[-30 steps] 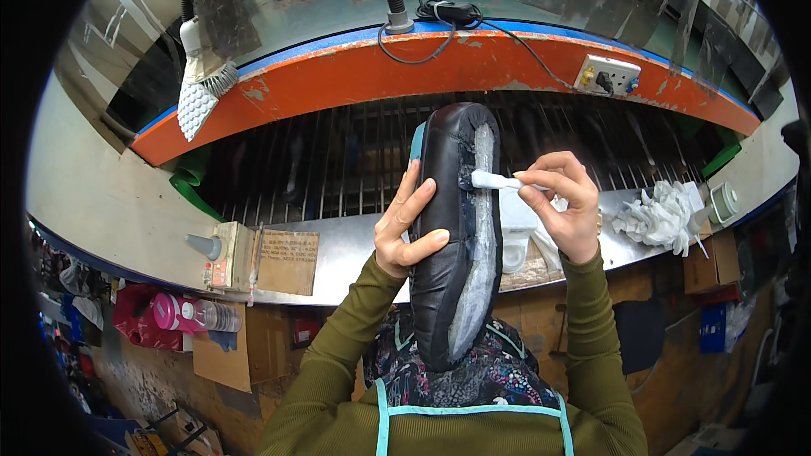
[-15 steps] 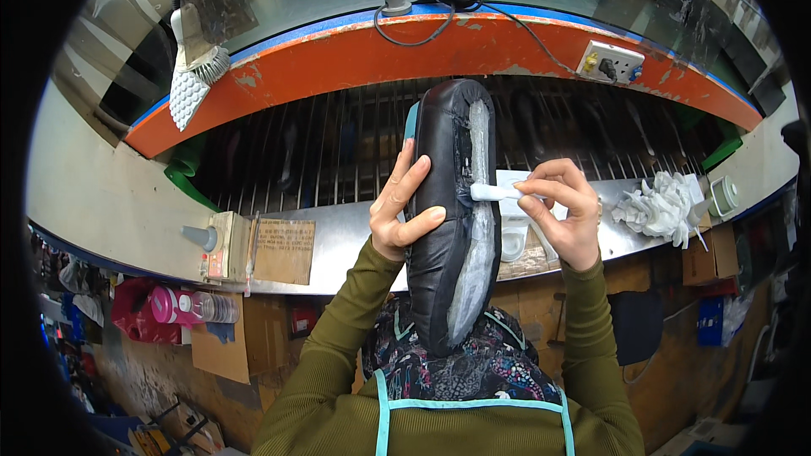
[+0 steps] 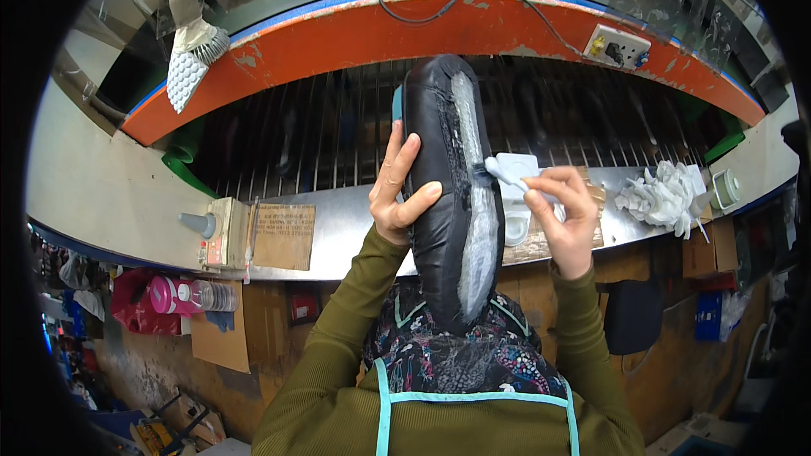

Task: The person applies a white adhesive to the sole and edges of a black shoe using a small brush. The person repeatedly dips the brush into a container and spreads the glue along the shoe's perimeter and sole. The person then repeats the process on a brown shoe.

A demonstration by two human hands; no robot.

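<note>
A long black leather piece (image 3: 432,203), apparently a shoe upper over a form, stands up from my lap. A teal part (image 3: 398,105) shows at its far left side. A whitish, streaked strip (image 3: 480,241) runs along its right face. My left hand (image 3: 397,194) grips its left side, thumb on top and fingers around the edge. My right hand (image 3: 568,215) pinches a white brush (image 3: 509,174) with a dark tip. That tip is at the strip's edge, and whether it touches is hard to tell. Behind the brush is a white dish (image 3: 515,228), partly hidden.
A metal ledge (image 3: 355,236) crosses in front of a dark rack of bars (image 3: 321,131). Cardboard (image 3: 283,236) and a grey cone (image 3: 198,224) lie left; crumpled white tissue (image 3: 663,198) lies right. Beyond runs an orange beam (image 3: 312,42) with a socket (image 3: 617,47).
The brush has moved slightly up and right and now slants, its tip shifted across to the strip's right edge. The black piece has tipped a little. My left hand keeps its hold.
</note>
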